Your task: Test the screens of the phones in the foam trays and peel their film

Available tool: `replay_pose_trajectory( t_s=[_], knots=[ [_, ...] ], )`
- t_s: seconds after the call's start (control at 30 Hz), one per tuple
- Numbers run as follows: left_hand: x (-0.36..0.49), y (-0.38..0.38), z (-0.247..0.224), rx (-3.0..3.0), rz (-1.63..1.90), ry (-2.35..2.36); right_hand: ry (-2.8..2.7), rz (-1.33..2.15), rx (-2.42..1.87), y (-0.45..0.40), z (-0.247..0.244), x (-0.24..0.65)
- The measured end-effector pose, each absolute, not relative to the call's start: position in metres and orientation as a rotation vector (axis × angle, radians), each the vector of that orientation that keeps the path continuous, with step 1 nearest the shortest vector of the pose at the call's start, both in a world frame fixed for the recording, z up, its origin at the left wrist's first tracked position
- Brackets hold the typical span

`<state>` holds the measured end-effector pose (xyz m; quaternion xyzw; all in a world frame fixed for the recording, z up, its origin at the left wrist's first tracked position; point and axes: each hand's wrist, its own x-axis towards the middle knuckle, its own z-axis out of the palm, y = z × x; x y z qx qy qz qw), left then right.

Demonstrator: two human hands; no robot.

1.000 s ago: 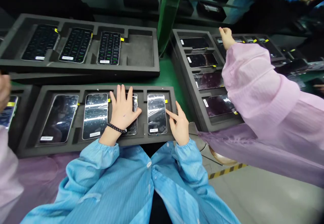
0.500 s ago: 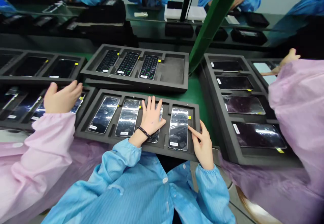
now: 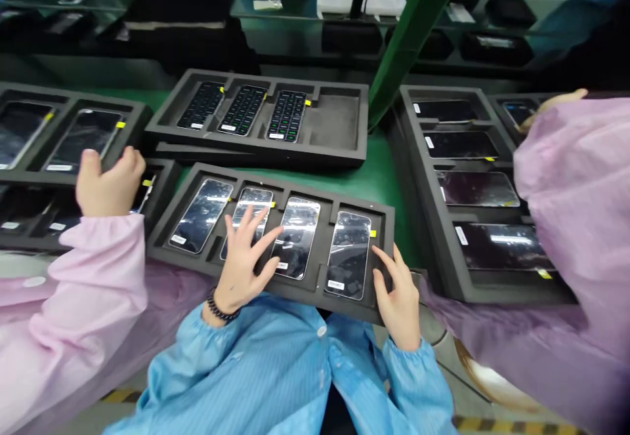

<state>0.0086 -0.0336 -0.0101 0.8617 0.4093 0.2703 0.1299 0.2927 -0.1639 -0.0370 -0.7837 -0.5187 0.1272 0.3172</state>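
Observation:
Close to my body, a dark foam tray (image 3: 319, 289) holds several glossy phone screens with white labels and yellow tabs. My left hand (image 3: 245, 261), fingers spread, is over the second screen from the left (image 3: 254, 204) and covers part of it; whether it touches is unclear. At the tray's right end is my right hand (image 3: 398, 290), fingers apart, its index fingertip beside the rightmost screen (image 3: 348, 254). The third screen (image 3: 298, 235) lies mostly uncovered between the hands. Neither hand holds anything.
Behind, another foam tray (image 3: 364, 126) has three patterned dark panels and one bare slot. At right stands a tray (image 3: 455, 277) of screens beside a person's pink sleeve (image 3: 571, 159). A person's hand (image 3: 109, 182) is over trays at left. A green post (image 3: 408, 41) rises behind.
My left hand has moved left from the third screen to the second. My right index finger has shifted slightly off the rightmost screen's edge. At left, the other person's fingers have curled.

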Motion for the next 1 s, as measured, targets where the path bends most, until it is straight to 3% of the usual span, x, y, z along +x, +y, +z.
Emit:
replay_pose_trajectory(
  t_s=[0.3, 0.53, 0.67, 1.0],
  knots=[
    [-0.029, -0.028, -0.029, 2.556, 0.506, 0.713, -2.069, 0.241, -1.729, -0.160, -0.016, 0.301],
    [-0.007, 0.002, -0.023, 2.670, 0.410, 0.946, -1.829, 0.198, -1.997, -0.140, -0.015, 0.307],
    [0.006, 0.005, -0.019, 2.693, 0.507, 0.929, -1.825, 0.185, -1.940, -0.141, -0.009, 0.303],
    [-0.013, -0.013, -0.017, 2.740, 0.341, 0.734, -1.957, 0.188, -1.827, -0.156, -0.010, 0.294]
  ],
)
